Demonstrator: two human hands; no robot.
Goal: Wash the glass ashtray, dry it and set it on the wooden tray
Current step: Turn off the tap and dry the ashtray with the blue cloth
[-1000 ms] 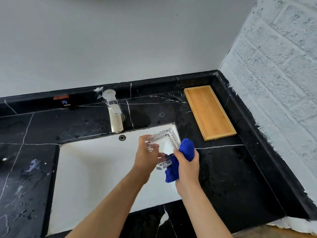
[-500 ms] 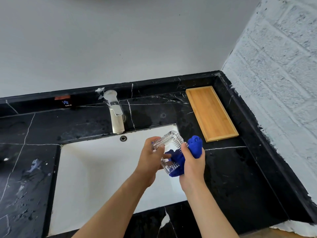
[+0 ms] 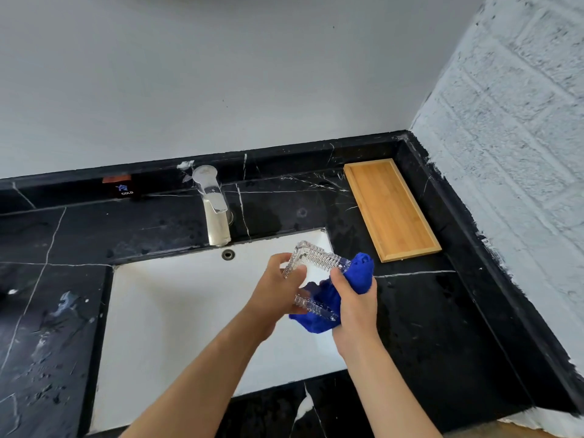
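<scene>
Over the white sink (image 3: 177, 311), the left hand (image 3: 275, 295) gripped the tilted glass ashtray (image 3: 316, 263) while the right hand (image 3: 357, 298), clutching the blue cloth (image 3: 363, 270), had worked deeper inside, so drying continued, the wooden tray (image 3: 392, 210) still bare.

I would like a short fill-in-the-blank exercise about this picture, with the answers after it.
1. The left hand holds the glass ___.
2. The right hand presses a ___ cloth against it.
3. The wooden tray holds ___.
4. Both hands are above the white ___.

Answers: ashtray; blue; nothing; sink
</scene>
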